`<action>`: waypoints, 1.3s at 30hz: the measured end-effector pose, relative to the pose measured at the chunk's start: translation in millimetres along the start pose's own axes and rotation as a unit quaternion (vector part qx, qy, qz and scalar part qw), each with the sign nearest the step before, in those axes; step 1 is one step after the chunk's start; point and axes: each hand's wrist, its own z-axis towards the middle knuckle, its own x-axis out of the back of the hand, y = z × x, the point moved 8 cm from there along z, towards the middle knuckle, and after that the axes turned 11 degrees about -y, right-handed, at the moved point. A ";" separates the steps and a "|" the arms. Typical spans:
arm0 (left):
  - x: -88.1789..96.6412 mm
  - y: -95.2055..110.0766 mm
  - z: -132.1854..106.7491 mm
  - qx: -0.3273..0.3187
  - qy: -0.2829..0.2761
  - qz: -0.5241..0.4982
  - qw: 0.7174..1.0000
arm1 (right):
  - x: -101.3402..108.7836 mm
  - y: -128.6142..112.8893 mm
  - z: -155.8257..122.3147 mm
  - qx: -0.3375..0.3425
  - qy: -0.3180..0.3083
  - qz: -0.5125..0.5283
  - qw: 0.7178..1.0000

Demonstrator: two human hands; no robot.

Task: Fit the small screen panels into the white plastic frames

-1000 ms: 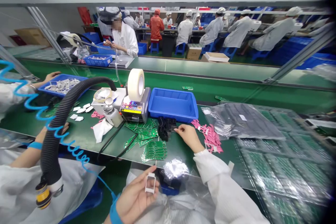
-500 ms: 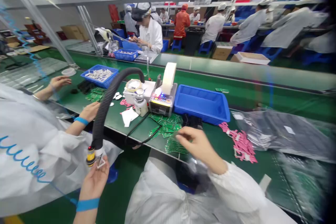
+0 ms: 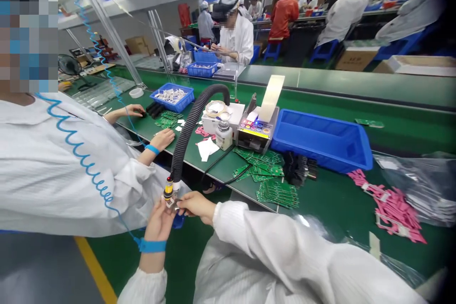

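My left hand (image 3: 161, 221), with a blue band on its wrist, grips a small white plastic frame (image 3: 170, 200) just below the tip of a black corrugated hose (image 3: 185, 137). A yellow-and-black fitting (image 3: 167, 190) with a red light sits beside that tip. Meeting the frame from the right, my right hand (image 3: 197, 205) is closed in a pinch on a small dark piece; its kind is too blurred to make out. On the bench to the right lie stacked green circuit boards (image 3: 277, 193) and a bundle of black parts (image 3: 297, 168).
A co-worker's hand (image 3: 163, 139) rests on the bench edge at left. Behind stand a bottle (image 3: 224, 135), a tape dispenser (image 3: 257, 135) and a blue bin (image 3: 322, 161). Pink strips (image 3: 399, 211) and plastic bags (image 3: 427, 190) lie at right.
My right hand has left the circuit boards and come across to the white frame in my left hand. The view has turned left, showing more of the co-worker.
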 end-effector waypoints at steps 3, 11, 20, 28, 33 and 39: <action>-25.1 -35.9 -6.7 0.076 -0.041 -0.006 0.996 | 12.3 -13.3 -57.4 0.022 0.006 -0.012 1.000; -167.1 -96.7 -72.7 0.251 -0.289 -0.079 0.921 | 64.7 -45.3 -244.7 0.159 0.238 -0.200 0.937; -274.1 -117.3 -113.2 0.278 -0.493 -0.010 0.825 | 88.4 -12.5 -308.3 0.105 0.337 -0.212 0.911; -294.2 -126.0 -117.6 0.237 -0.523 0.127 0.809 | 92.7 -18.7 -360.5 0.175 0.545 -0.330 0.751; -305.4 -123.4 -117.3 0.189 -0.563 0.189 0.782 | 99.2 -15.1 -367.6 0.162 0.552 -0.332 0.747; -313.0 -124.7 -120.2 0.185 -0.589 0.196 0.762 | 101.9 -10.3 -369.5 0.158 0.549 -0.306 0.762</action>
